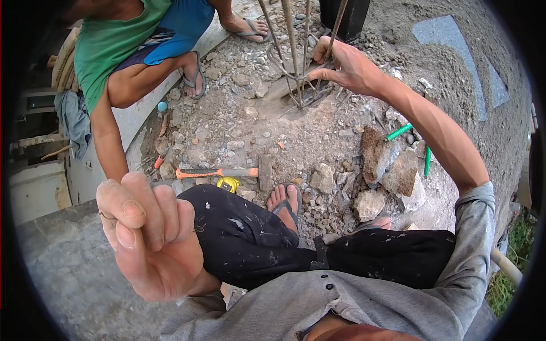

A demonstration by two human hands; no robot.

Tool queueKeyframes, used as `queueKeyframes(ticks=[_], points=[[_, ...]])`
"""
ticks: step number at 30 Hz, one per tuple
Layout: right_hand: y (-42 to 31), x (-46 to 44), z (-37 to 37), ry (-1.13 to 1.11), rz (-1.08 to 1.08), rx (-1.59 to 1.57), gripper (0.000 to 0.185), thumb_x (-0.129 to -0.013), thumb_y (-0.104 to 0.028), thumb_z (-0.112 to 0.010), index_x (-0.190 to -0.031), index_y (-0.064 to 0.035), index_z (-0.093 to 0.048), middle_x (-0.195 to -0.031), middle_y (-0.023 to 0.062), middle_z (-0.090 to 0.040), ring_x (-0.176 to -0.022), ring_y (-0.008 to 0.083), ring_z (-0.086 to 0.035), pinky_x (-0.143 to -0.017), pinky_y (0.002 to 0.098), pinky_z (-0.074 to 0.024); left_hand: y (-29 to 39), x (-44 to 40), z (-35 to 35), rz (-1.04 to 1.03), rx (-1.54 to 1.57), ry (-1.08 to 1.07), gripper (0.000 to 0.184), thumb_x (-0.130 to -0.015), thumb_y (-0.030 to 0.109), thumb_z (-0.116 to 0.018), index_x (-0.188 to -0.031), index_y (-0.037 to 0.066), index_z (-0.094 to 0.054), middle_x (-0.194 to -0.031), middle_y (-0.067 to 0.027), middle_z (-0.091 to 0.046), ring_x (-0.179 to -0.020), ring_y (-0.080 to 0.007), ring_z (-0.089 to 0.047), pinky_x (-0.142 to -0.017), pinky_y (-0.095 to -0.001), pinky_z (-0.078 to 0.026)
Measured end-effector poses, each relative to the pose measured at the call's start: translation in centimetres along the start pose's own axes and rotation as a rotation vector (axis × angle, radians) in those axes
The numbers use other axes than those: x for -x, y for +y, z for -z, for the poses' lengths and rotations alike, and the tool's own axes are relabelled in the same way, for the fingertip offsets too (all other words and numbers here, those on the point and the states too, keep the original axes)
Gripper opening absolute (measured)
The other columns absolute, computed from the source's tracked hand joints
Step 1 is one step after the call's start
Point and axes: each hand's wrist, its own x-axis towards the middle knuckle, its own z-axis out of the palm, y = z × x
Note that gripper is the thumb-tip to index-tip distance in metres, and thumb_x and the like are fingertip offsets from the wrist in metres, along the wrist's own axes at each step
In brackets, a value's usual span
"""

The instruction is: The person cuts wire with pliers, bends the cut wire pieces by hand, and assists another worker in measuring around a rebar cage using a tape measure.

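Observation:
At the left, close to the camera, my left hand (151, 236) is raised with its fingers curled and the thumb against the index finger. A short bit of thin dark wire (107, 216) shows at its fingertips. My right hand (344, 65) reaches out to the upright steel rebars (293, 40), its thumb and fingers around the rightmost bar. The bars are bound by bent steel ties (298, 77) and stand in a hole (290, 105) in the rubble. Part of the right fingers is hidden behind the bar.
A person in a green shirt (116, 45) squats at upper left. A hammer (227, 172) and a yellow tape measure (227, 184) lie before my knees. Broken concrete chunks (381, 156) and green pipe pieces (399, 132) lie at right. A black bucket (345, 20) stands behind the bars.

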Motion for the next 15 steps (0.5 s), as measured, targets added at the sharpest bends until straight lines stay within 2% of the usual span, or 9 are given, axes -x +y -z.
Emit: queueKeyframes(ticks=[15], points=[[0.35,-0.12,-0.22,0.012,0.02,0.018,0.052,-0.083,-0.051,-0.067,-0.099,-0.0038,-0.052,-0.091,0.0118,-0.058,-0.086,0.0268,-0.06,-0.078,0.0392,-0.05,-0.13,-0.06,0.17,0.002,-0.006,-0.007,0.012,-0.099,0.015,-0.05,-0.094,0.009,-0.041,-0.075,0.003,-0.034,-0.059,-0.004,-0.027,-0.052,-0.0206,-0.024]])
